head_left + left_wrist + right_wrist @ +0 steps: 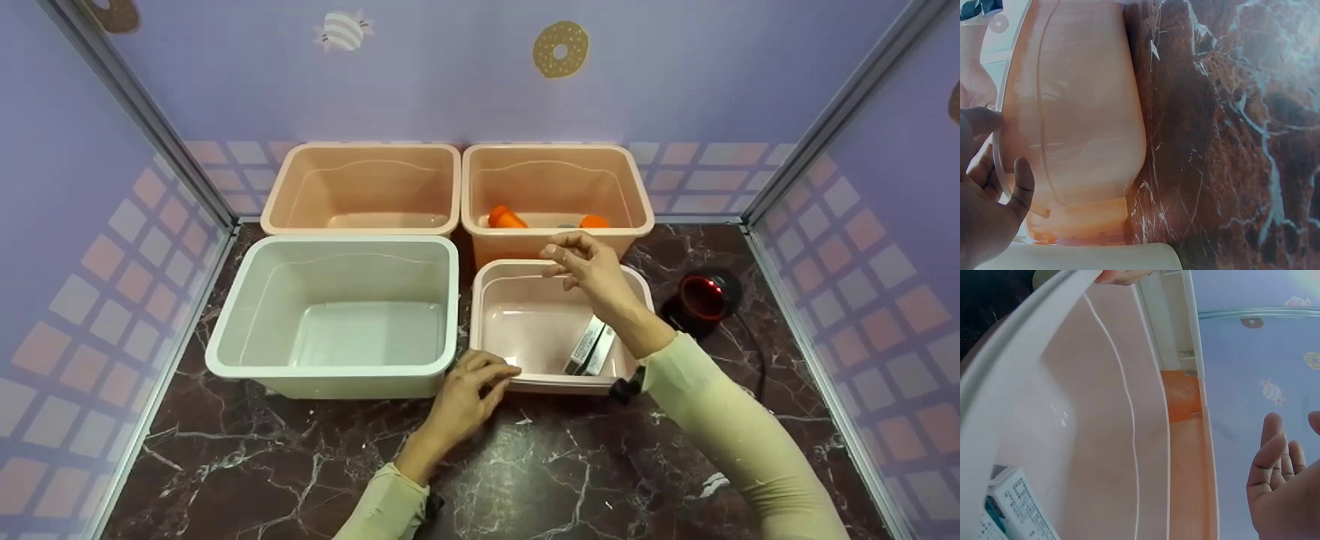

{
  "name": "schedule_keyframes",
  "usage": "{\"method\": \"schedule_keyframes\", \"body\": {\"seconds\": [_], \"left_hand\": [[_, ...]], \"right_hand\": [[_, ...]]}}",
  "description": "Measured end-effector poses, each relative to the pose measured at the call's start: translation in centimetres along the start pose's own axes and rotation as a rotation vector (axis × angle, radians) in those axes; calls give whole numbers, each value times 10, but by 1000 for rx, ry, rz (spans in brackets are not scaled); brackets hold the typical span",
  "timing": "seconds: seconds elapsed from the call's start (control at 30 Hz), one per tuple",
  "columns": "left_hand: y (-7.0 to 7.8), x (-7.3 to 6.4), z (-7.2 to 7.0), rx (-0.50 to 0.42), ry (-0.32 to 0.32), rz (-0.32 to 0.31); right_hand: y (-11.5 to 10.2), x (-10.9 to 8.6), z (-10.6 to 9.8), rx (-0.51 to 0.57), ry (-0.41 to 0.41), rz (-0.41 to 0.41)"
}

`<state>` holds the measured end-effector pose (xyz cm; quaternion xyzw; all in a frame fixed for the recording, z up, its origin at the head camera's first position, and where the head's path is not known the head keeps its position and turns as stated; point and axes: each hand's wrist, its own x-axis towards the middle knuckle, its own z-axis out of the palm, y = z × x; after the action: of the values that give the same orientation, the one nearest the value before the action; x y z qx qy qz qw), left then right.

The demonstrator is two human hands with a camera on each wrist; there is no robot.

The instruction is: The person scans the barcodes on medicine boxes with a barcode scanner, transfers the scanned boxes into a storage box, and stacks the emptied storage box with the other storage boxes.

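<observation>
My left hand [466, 394] grips the rim at the near left corner of a small pale pink bin [517, 322]. In the left wrist view, the thumb [1022, 188] lies against the bin's outer wall while other fingers reach over the rim. Two slim white boxes [589, 346] with dark ends lie inside the bin at its right; printed text shows on one box [1024, 509] in the right wrist view. My right hand [592, 274] hovers over the far part of that bin, fingers loosely bent, holding nothing.
Behind stand two peach bins; the right bin [559, 154] contains an orange bottle [507, 217] and another orange item [595, 222], the left bin [360, 154] is beside it. A large white bin [330, 371] stands at left. A black device with a glowing red ring [703, 296] sits at right.
</observation>
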<state>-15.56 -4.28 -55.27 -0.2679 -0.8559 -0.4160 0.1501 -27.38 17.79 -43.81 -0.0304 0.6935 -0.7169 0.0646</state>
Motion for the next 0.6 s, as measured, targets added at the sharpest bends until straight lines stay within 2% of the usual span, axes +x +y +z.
{"method": "schedule_keyframes", "body": {"seconds": [0.2,0.5,0.6], "left_hand": [[0,-1,0,3,5,9],[1,0,-1,13,1,19],[1,0,-1,15,-5,13]], "right_hand": [[6,-8,-12,-83,-42,-1],[16,-14,-35,-337,-173,-19],[21,-15,-41,-393,-206,-24]]}}
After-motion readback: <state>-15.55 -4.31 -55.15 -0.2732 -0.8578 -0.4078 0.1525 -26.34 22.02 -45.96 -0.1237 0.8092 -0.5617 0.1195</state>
